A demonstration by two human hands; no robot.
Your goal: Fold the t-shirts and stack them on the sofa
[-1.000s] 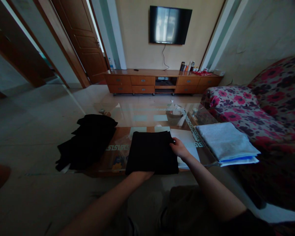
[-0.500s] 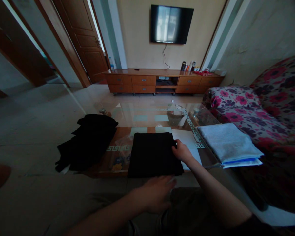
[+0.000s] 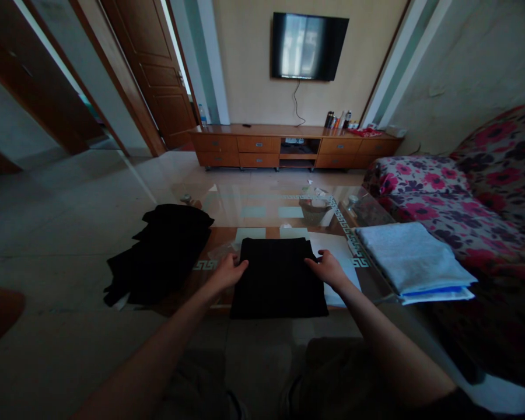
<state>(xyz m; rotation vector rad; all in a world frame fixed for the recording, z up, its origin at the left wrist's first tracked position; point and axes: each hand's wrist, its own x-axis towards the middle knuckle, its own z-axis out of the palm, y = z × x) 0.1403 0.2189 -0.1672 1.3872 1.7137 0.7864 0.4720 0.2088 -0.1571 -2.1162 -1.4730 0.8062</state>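
A folded black cloth (image 3: 279,280) lies flat on the glass table (image 3: 227,204), its near edge at the table's front. My left hand (image 3: 229,271) is at its left edge, thumb on the cloth and fingers curled beside it. On the opposite edge, my right hand (image 3: 328,268) pinches the cloth between thumb and fingers. A loose pile of black clothing (image 3: 161,254) rests on the table to the left. Folded light blue cloths (image 3: 413,254) are stacked at the right end.
A white sheet (image 3: 339,256) lies beside the black cloth. Under the glass stands a basket (image 3: 315,213). A flowered sofa (image 3: 437,181) is at the right; a low wooden cabinet (image 3: 258,149) stands beyond, below a television (image 3: 310,46).
My left hand has moved from in front of the black cloth up to its left edge. My right hand remains at the right edge. The view has shifted slightly.
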